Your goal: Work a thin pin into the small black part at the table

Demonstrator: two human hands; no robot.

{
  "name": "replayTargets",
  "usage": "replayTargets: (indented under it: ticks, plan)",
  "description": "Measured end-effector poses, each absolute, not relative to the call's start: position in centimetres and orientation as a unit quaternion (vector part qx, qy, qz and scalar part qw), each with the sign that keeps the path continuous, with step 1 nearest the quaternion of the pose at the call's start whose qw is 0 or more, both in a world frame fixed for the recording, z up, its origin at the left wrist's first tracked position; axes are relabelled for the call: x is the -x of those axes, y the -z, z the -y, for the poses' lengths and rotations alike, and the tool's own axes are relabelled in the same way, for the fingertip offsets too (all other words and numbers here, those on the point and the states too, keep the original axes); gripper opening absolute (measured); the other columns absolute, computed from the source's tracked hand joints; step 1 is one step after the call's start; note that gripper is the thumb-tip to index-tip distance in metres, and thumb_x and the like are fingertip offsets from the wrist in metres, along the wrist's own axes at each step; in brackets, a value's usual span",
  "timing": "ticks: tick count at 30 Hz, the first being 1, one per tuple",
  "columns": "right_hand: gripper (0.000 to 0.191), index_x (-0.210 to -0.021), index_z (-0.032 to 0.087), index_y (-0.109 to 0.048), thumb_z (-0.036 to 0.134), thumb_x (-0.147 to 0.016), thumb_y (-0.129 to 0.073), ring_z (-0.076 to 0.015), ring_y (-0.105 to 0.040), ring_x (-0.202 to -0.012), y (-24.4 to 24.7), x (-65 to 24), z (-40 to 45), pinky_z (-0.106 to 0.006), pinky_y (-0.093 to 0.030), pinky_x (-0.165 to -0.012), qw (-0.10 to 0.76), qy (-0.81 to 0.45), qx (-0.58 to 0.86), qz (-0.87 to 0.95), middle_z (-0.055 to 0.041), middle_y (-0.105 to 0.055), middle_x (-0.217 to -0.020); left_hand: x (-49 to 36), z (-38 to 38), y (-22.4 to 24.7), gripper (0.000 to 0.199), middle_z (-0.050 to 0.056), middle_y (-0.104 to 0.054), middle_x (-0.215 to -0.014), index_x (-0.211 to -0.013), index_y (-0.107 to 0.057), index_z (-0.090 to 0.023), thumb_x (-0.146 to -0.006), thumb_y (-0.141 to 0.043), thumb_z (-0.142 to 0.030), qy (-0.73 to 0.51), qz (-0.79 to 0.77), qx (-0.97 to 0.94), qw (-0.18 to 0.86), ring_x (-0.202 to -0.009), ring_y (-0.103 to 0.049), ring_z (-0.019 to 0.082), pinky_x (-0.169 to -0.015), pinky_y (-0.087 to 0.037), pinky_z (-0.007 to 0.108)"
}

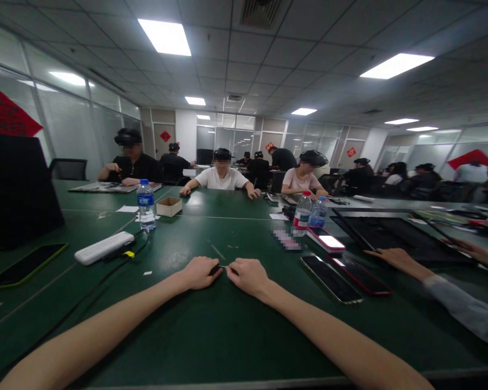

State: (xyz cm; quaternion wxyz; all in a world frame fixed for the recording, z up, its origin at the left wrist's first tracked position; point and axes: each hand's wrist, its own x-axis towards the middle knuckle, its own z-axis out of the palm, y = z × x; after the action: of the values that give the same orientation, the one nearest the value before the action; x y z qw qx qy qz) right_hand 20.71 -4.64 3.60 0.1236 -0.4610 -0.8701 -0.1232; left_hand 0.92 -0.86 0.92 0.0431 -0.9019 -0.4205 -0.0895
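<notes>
Left hand [202,272] beside right hand [248,275]; thin item [223,266] apparently pinched between

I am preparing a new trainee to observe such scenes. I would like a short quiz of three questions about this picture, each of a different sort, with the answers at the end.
1. True or false: the bottle beside the small open box has a red cap.

2. What colour is the edge of the phone at the far left of the view?
A) red
B) yellow-green
C) white

3. Which of the wearer's hands is nearer to the white device: the left hand or the right hand?

Key: 1. False, its cap is blue. 2. B. 3. The left hand.
</notes>
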Motion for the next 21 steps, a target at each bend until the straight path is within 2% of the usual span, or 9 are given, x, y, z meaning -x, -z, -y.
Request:
replayTargets:
  ticks: [21]
  plan:
    - [0.043, -0.081, 0.020, -0.069, 0.039, -0.092, -0.033, -0.0112, -0.059, -0.066, -3.70, -21.35, 4.25, -0.019, -0.041, -0.062, 0.149, 0.109, 0.436, 0.881, -0.0037, -0.067, -0.079, -1.15, 0.97, -1.25, 0.039, 0.008, -0.065, -0.087, -0.091, -0.055, -0.019, -0.091, -0.028, -0.046, 0.092, 0.427, 0.900, 0.015, -0.079, -0.062, 0.021, -0.069, -0.044, 0.031]
